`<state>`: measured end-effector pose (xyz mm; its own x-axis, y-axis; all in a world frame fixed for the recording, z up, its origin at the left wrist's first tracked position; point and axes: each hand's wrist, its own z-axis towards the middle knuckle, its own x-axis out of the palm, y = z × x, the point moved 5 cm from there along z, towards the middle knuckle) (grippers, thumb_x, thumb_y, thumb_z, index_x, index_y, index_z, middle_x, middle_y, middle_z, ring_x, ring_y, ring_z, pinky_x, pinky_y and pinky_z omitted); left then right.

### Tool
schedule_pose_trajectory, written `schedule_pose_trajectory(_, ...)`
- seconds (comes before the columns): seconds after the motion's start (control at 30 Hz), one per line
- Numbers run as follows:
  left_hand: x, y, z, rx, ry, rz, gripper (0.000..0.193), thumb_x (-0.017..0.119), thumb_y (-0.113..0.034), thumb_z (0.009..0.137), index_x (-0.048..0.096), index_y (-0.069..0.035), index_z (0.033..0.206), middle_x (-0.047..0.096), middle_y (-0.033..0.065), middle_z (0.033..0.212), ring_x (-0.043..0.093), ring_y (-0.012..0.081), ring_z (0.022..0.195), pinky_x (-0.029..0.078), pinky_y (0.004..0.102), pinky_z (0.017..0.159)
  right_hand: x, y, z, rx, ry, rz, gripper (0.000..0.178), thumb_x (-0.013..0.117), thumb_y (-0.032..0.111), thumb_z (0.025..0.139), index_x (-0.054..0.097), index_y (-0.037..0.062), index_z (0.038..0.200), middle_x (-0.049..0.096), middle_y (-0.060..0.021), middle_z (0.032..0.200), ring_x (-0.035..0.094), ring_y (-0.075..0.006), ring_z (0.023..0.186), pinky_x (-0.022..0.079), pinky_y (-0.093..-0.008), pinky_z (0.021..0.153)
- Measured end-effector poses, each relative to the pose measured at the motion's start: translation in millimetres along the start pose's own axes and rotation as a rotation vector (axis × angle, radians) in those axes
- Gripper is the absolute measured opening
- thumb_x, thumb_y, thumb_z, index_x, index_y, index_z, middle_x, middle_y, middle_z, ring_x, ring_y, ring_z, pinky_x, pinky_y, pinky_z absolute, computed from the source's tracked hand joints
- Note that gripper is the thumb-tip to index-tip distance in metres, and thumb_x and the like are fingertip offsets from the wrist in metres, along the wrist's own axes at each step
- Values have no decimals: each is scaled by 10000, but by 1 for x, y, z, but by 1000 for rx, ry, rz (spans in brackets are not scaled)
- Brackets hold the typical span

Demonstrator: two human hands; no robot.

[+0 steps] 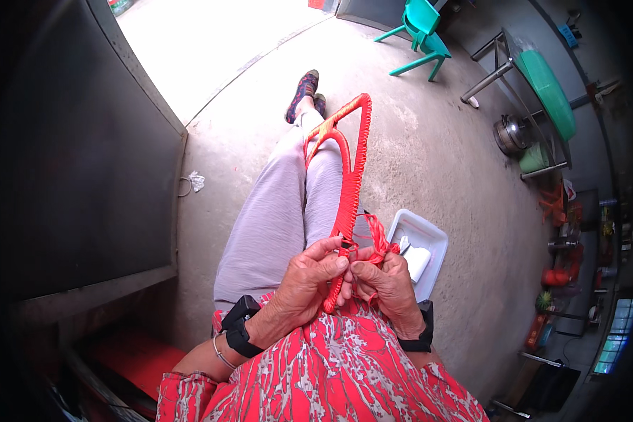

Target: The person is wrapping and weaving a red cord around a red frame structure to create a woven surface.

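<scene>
A long red frame (362, 151), wound closely with red cord, rests along my lap and legs. Its far end is angular with a curved inner bar, and its narrow end lies between my hands. My left hand (306, 274) is closed around that narrow end, thumb and forefinger pinching it. My right hand (390, 285) is just to the right, fingers pressed together on a bundle of loose red cord (377, 235). Some of the cord loops up above the right hand. The fingertips partly hide where the cord meets the frame.
A white tray (439, 243) holding a white object (416, 264) is at my right. A green chair (422, 28) stands ahead. Far right are a metal-legged table (496, 77), a green basin (548, 91) and a steel pot (511, 133). A dark panel (98, 155) rises at left, near crumpled paper (197, 181).
</scene>
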<state>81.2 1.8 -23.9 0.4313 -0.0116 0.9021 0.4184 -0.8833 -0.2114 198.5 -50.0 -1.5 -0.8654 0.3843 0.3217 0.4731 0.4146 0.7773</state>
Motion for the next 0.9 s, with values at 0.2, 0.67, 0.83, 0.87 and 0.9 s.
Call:
schedule_pose_trajectory(0.2,-1,2,-1,24,3,8,361,620,-76,882,484,-74,1217,624,138,827,625,234,575,552,324,495,-7,10,-2,-71,-12,226,159,539,144,943,550,-13,916,371,24,511,331,-55,393,310,-236,384)
schedule_pose_trajectory(0.67,-9,1,-6,111,-70,91,344,631,-66,867,515,18,1181,653,114,926,661,198,740,559,294,605,50,36,-14,-71,131,-221,129,581,131,912,618,21,970,567,8,646,507,-61,485,371,-212,445)
schedule_pose_trajectory(0.83,-6,0,-7,154,-26,175,260,559,-111,923,505,13,1145,635,160,818,629,240,558,532,313,490,18,43,-24,-90,84,88,139,570,163,923,554,40,861,437,46,610,340,-23,447,255,-205,418)
schedule_pose_trajectory(0.87,-5,-1,-8,156,-28,173,260,559,-111,923,505,13,1145,635,160,818,629,240,558,532,313,490,17,40,-24,-68,108,72,135,570,160,925,557,39,867,446,44,616,343,-23,454,253,-207,423)
schedule_pose_trajectory(0.9,0,-2,-9,119,-3,67,242,522,-153,945,491,2,1129,620,158,782,610,242,525,513,305,465,17,39,-24,-48,125,57,131,569,157,927,559,38,874,456,41,621,346,-23,461,251,-209,428)
